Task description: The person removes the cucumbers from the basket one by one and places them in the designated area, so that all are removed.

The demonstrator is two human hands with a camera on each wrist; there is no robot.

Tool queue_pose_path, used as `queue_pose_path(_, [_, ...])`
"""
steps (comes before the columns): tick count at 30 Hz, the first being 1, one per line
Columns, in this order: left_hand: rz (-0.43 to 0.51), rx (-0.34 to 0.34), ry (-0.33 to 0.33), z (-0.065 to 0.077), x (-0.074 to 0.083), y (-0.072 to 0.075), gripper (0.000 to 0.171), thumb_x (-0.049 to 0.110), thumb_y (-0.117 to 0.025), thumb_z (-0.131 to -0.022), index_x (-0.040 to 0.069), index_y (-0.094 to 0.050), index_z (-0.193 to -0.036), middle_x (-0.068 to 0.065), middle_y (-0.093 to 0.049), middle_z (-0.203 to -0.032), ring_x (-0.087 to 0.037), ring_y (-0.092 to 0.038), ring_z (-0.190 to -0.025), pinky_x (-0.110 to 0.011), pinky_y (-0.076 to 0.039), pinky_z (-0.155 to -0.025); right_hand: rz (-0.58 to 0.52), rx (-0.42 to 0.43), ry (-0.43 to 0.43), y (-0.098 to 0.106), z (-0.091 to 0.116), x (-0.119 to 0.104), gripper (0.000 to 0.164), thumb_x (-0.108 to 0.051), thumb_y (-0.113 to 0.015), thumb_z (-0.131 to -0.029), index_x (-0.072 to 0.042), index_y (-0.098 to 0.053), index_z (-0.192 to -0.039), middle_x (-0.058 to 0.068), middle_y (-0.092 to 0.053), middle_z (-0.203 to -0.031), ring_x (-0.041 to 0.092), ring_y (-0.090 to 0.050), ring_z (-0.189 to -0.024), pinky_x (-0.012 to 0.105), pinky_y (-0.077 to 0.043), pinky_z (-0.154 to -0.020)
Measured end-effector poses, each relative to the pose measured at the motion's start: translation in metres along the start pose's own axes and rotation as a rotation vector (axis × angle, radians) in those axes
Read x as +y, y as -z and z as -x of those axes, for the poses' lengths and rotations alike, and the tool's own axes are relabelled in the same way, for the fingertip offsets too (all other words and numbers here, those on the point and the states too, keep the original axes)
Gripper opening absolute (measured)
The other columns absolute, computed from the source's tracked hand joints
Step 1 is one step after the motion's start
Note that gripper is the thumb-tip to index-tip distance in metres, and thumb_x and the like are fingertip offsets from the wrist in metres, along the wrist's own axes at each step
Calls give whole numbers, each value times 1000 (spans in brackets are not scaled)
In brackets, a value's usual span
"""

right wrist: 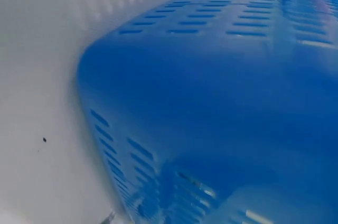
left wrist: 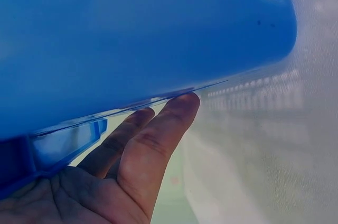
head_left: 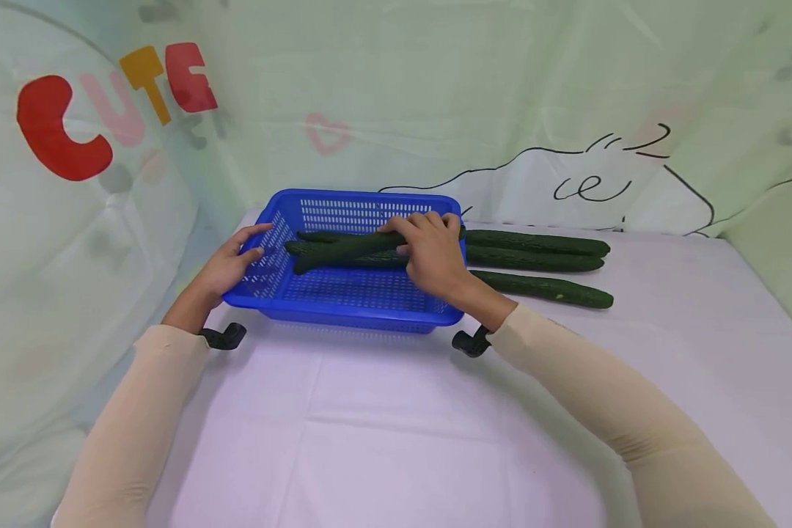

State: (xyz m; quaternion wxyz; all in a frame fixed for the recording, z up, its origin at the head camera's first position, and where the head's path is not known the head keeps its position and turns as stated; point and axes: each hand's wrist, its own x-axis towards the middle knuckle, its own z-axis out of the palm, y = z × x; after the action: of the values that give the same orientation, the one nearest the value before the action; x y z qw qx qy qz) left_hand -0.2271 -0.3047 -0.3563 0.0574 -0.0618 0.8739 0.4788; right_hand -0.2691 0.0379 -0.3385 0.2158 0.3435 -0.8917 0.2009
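Note:
A blue plastic basket (head_left: pixel 343 315) with slotted walls sits on the table, with several long dark green cucumbers lying lengthwise in it. My left hand (head_left: pixel 227 260) holds the basket's left end, thumb and a finger over the rim. From the left wrist, other fingers of that hand (left wrist: pixel 153 145) show against the outside of the basket (left wrist: pixel 158 39). At the basket's right side, my right hand (head_left: pixel 432 253) grips the uppermost cucumber (head_left: pixel 350 251) from above. This cucumber slants across the others, its left end nearer me. In the right wrist view the basket's outer wall (right wrist: pixel 211 92) hides the hand.
Three more cucumbers lie on the table right of the basket: a far one (head_left: pixel 541 242), a middle one (head_left: pixel 541 259) and a nearer one (head_left: pixel 554 288). A white cloth (head_left: pixel 383 440) covers the table. Behind it hangs a printed curtain (head_left: pixel 383 88).

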Motion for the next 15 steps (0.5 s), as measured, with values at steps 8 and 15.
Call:
queue_pose_path(8, [-1, -7, -11, -3, 3, -3, 51, 23, -37, -107, 31, -25, -156, -15, -15, -165, -51, -34, -140, -67, -38, -105, -67, 32, -38, 29, 13, 16, 35, 2, -51, -95, -18, -65, -120, 11, -67, -100, 35, -54, -94, 57, -28, -89])
queue_pose_path(15, [16, -22, 7, -5, -2, -1, 53, 22, -36, -107, 33, -22, -157, -17, -13, -165, -51, -34, -140, -66, -41, -103, -87, 18, -86, 61, 38, 29, 32, -3, -59, -94, -16, -62, -123, 14, -71, -111, 37, -61, -105, 55, -32, -89])
